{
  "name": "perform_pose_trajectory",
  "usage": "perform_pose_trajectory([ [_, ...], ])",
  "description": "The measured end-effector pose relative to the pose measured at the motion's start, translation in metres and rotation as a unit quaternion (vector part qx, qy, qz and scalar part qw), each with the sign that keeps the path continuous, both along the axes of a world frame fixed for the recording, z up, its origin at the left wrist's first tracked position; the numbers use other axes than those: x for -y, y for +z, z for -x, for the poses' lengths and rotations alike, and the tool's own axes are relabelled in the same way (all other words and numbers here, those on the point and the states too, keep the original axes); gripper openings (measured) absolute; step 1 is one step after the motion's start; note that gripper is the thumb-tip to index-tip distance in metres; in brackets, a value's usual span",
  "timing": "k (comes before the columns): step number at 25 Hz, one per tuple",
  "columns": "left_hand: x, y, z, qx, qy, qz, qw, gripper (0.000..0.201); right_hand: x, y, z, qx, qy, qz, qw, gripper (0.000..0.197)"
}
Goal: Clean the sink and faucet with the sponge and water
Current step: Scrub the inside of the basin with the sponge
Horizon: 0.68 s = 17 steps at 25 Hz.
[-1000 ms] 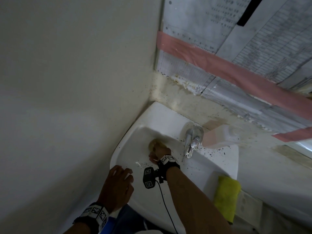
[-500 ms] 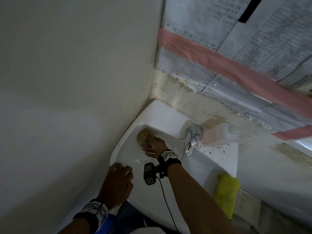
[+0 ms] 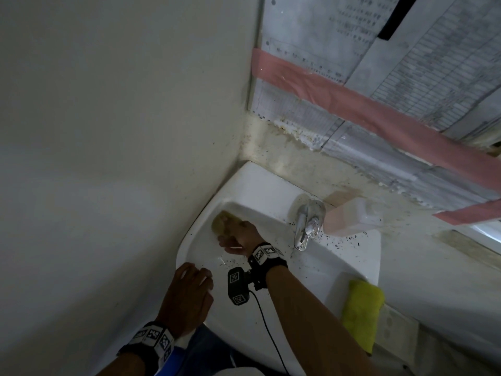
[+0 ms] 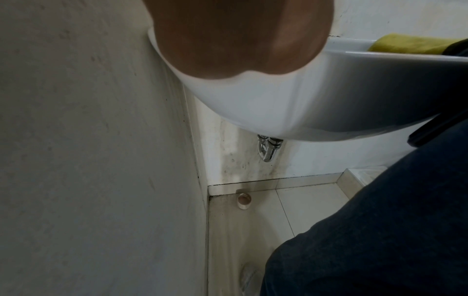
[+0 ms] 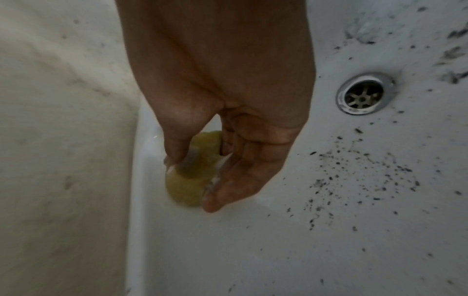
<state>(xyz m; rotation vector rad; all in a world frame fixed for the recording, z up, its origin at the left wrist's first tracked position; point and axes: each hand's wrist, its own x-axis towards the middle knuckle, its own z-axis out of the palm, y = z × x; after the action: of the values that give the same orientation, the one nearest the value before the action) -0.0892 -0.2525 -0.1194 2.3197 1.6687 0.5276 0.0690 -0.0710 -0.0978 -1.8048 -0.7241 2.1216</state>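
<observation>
Because the grime lies mostly inside the bowl, here is how I have myself set:

Right hand (image 5: 228, 112): my fingers (image 5: 243, 170) and thumb pinch the sponge, curled round it so I can press it flat to the porcelain and not lose it when it is wet.

Sponge (image 5: 188, 180): yellowish and round, it sits against the inner wall of the sink, at the left middle of the right wrist view, close under the rim beside the side wall. I judge I hold it there to scrub the far left corner, which looks whiter than the rest.

Sink (image 3: 265, 191): white, fixed in the corner. Black specks are scattered over the bowl round the drain (image 5: 363, 94) and over the ledge by the tap, so much of the work is left.

Faucet (image 3: 307, 226): chrome, at the centre right of the head view, apart from my sponge; I see no water running from it, and I judge it not yet cleaned.

Left hand (image 3: 189, 297): it rests on the near front rim with fingers loosely laid and gripping nothing, I think to steady me while I lean in.

Yellow cloth (image 3: 362, 313): draped on the rim at the lower right, out of my way.

Soap bottle (image 3: 352, 219): standing just beside the faucet.
</observation>
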Motion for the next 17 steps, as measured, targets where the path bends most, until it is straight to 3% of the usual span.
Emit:
perform_pose_trajectory([
  [2,0.000,0.000,0.000,0.000,0.000,0.005,1.000,0.020,0.006,-0.005,-0.004,-0.009,0.009,0.000,1.000,0.048],
  [5,0.001,0.000,0.000,0.000,0.000,0.007,1.000,0.020,0.008,-0.012,-0.003,0.072,0.019,-0.025,0.997,0.045],
  [9,0.000,-0.002,0.001,-0.005,0.002,0.019,1.000,0.018,0.015,-0.008,0.001,-0.025,0.043,-0.007,0.999,0.042],
  [13,0.001,-0.002,0.001,-0.005,-0.005,0.007,1.000,0.019,0.018,-0.012,0.002,0.054,0.035,-0.013,0.998,0.045],
  [17,0.001,-0.004,0.002,-0.008,-0.003,0.014,1.000,0.018,0.020,-0.008,0.007,-0.041,0.053,0.006,0.998,0.050],
])
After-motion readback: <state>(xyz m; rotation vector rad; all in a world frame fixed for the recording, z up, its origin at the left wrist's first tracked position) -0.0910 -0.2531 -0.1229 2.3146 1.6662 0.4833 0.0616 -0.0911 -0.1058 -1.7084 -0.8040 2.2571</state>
